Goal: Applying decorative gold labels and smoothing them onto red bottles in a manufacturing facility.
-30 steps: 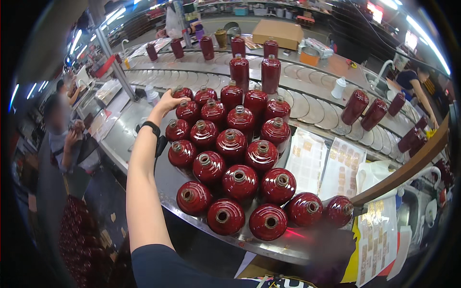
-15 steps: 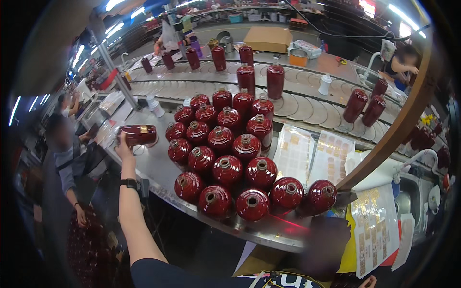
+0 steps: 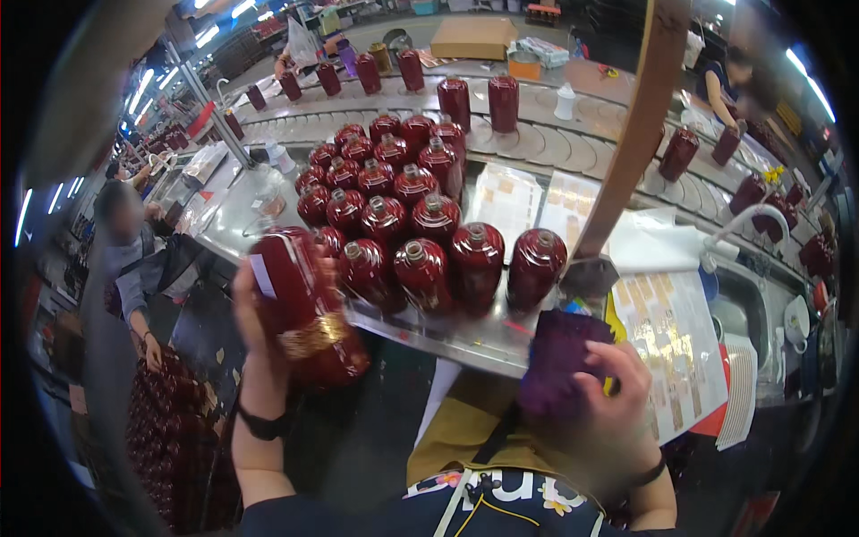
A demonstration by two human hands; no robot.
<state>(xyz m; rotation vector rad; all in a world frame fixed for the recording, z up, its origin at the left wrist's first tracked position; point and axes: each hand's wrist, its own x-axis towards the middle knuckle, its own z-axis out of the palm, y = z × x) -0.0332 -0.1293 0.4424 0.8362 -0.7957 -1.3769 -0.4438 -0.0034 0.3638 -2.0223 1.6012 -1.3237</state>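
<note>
My left hand (image 3: 249, 309) is closed round a glossy dark red bottle (image 3: 291, 268), tilted in front of the table edge. The bottle bears a gold patterned band and a small whitish patch. At the table's front edge is a dark purple cloth (image 3: 562, 362). My right hand (image 3: 617, 385), partly blurred, is at the cloth's right side, with thumb and forefinger curved but apart. Whether its fingertips touch the cloth I cannot tell. Ahead of both hands, several similar red bottles (image 3: 417, 268) stand closely grouped on the metal table (image 3: 438, 338).
Behind the table runs a conveyor (image 3: 555, 148) carrying spaced bottles and a white squeeze bottle (image 3: 565, 102). A brown post (image 3: 631, 134) rises right of the group. Decal sheets (image 3: 671, 331) lie beside a sink (image 3: 756, 300). A co-worker (image 3: 130, 259) is at left.
My left hand has brought the bottle from the table's far left to in front of me and turned it more upright. My right hand has come up from the lower edge to the cloth.
</note>
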